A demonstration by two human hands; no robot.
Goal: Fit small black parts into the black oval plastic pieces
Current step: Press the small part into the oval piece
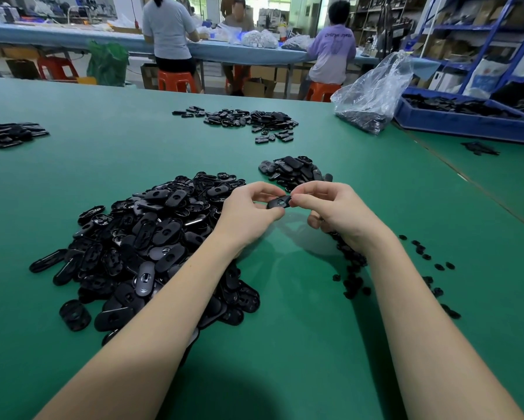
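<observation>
One black oval piece (279,202) is held above the green table between both hands. My left hand (248,210) pinches its left end with thumb and fingers. My right hand (330,207) presses fingertips on its right end; its lower fingers are curled, and what they hold is hidden. A large heap of oval pieces (151,247) lies to the left under my left forearm. Small black parts (353,268) lie scattered under and around my right wrist. A smaller pile of oval pieces (295,171) sits just beyond the hands.
More black piles lie at the far centre (245,121) and far left (9,134). A clear plastic bag of parts (372,98) and a blue bin (466,116) stand at the right back. A table seam (466,177) runs diagonally on the right. People sit at a far bench.
</observation>
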